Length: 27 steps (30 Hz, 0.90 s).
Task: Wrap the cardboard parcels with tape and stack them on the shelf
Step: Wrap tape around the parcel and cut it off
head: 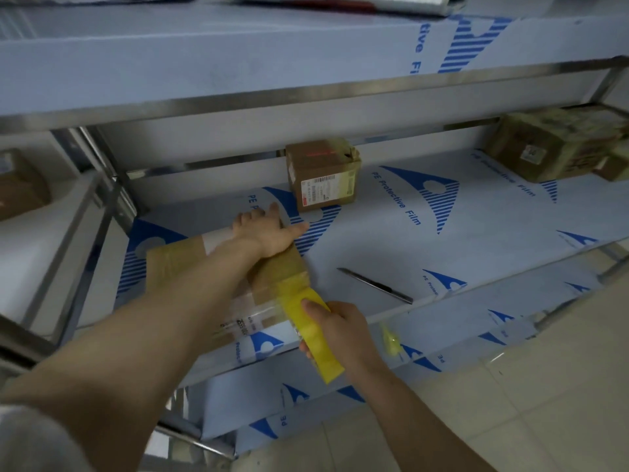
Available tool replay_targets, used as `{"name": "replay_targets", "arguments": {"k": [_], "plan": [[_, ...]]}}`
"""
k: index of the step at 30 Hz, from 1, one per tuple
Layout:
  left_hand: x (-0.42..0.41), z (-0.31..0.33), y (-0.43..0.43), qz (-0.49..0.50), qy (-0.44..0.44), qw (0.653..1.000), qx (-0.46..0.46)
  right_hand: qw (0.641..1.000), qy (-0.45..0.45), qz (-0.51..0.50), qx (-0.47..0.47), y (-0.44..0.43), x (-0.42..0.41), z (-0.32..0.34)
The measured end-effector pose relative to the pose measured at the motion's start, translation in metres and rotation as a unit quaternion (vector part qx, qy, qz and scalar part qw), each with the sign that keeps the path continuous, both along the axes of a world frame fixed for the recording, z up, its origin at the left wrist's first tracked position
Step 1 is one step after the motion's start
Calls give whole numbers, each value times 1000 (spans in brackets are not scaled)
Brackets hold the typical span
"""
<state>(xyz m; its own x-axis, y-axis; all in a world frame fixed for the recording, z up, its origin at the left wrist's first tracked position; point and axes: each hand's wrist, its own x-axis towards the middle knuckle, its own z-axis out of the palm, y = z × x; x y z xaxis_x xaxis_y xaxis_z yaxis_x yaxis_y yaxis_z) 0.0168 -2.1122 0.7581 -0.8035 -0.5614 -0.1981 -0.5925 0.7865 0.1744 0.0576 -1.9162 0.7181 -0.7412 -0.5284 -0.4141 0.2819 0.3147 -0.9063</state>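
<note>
My left grip (269, 233) lies flat on top of the cardboard parcel (177, 264), fingers straight and spread, thumb out to the right, pressing it onto the shelf (442, 240). My right grip (337, 332) is curled round the yellow tape roll (326, 362) just off the parcel's near right corner, and a strip of tape (289, 291) runs from the roll up onto that corner. A slim knife (374, 285) lies on the shelf just beyond my right grip. A small taped parcel (323, 178) stands beyond my left grip, near the back rail. Far to the right sit more wrapped parcels (558, 144). A yellow scrap (391, 342) hangs at the shelf edge right of my right grip.
</note>
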Motion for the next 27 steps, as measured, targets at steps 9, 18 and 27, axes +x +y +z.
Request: {"name": "replay_targets", "arguments": {"k": [9,18,27], "plan": [[65,20,1,-123,-159,979,15,998,-66,14,-14,9,0,32],[68,76,-20,-136,-44,939,313,981,44,164,-90,10,-23,126],[68,36,-19,-115,-56,992,-20,984,149,-1,-102,-82,-50,138]]}}
